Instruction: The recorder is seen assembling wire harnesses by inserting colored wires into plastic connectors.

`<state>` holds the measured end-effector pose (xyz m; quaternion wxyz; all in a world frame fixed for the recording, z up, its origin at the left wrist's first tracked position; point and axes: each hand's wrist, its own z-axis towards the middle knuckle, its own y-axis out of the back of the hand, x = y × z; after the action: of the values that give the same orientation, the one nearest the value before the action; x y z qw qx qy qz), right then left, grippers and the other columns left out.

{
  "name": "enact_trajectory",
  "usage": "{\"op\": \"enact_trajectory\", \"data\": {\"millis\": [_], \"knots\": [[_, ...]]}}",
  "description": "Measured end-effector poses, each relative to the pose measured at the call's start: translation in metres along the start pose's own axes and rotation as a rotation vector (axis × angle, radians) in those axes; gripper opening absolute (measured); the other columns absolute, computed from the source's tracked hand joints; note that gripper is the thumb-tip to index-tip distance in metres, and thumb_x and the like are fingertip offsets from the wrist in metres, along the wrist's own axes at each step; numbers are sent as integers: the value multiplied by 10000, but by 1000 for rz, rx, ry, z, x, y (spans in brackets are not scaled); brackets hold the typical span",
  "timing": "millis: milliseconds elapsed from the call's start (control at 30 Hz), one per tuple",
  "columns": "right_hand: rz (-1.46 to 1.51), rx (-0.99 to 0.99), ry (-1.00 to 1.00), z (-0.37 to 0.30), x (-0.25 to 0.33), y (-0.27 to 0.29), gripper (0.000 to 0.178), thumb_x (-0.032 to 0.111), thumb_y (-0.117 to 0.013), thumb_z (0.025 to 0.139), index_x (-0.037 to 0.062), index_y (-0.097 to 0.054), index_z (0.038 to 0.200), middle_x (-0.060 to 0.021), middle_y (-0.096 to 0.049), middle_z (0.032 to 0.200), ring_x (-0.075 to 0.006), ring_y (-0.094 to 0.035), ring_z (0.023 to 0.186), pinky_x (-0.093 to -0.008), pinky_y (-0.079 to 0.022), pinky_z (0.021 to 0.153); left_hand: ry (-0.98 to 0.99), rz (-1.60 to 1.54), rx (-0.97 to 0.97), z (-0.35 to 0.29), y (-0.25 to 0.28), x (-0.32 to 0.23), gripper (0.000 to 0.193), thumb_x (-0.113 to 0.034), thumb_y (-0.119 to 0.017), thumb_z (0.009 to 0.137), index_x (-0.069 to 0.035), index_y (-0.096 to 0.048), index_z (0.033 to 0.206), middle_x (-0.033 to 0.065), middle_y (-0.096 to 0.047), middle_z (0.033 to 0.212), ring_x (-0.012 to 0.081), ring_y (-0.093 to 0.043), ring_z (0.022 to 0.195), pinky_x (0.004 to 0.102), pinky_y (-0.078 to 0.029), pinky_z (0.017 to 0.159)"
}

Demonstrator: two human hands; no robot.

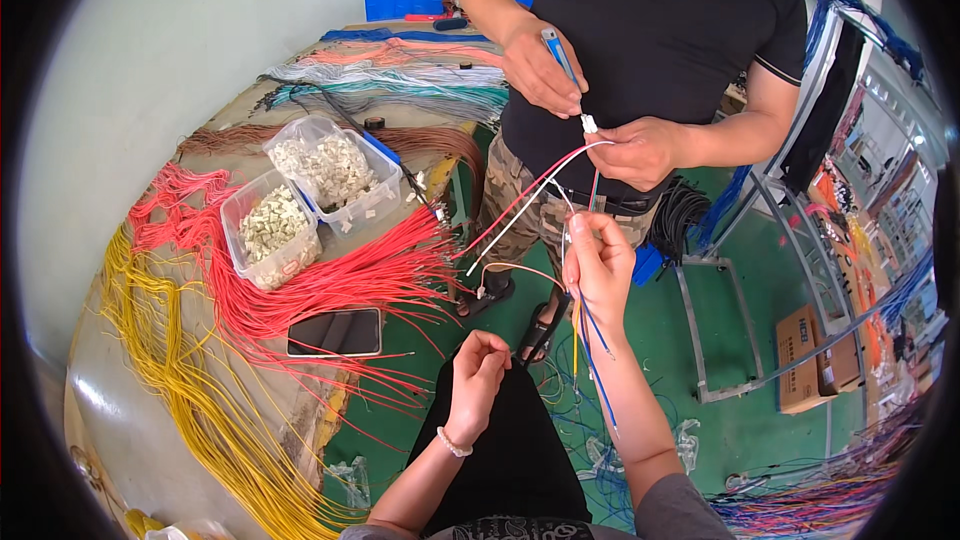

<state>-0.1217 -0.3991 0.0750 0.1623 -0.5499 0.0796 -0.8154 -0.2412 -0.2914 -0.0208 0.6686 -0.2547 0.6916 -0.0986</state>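
Observation:
My right hand [598, 265] is closed around a small bundle of thin wires, in front of a co-worker. Blue wire [604, 400] ends hang below it beside yellow and white ones. Red and white wires rise from the bundle to a white connector [590, 124] in the co-worker's hand [640, 152]. The co-worker's other hand [542, 68] sets the tip of a blue pen-like tool [557, 53] at that connector. My left hand [480, 377], with a beaded bracelet at the wrist, is curled above my lap; nothing shows between its fingers.
On the table at left lie red wires [350, 285], yellow wires [185, 360], a phone [335, 332] and clear tubs [268, 258] of small white connectors. A metal frame [720, 330], a cardboard box [815, 360] and wire scraps are on the green floor at right.

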Motion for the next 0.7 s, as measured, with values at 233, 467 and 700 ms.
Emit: {"op": "enact_trajectory", "data": {"millis": [233, 467, 700], "knots": [[4, -2, -7, 1, 1, 0, 155, 191, -552, 932, 38, -572, 915, 19, -422, 456, -33, -329, 332, -196, -218, 326, 8, -10, -3, 0, -1, 0, 102, 15, -432, 868, -61, -493, 899, -3, -501, 722, 15, -331, 512, 173, -238, 431], [-1, 0, -5, 1, 1, 0, 155, 185, -547, 934, 33, -573, 918, 20, -422, 458, -31, -320, 334, -196, -213, 328, 13, -7, -4, 0, -2, -1, 103, 16, -432, 867, -61, -493, 897, -4, -502, 724, 15, -335, 519, 173, -243, 439], [17, 6, -28, -1, 1, 2, 131, 158, -570, 919, 28, -574, 909, 29, -437, 471, -28, -351, 356, -191, -228, 332, 19, 2, 1, 0, -3, -1, 99, 13, -434, 868, -59, -493, 901, -4, -500, 724, 18, -342, 526, 174, -248, 443]]}}
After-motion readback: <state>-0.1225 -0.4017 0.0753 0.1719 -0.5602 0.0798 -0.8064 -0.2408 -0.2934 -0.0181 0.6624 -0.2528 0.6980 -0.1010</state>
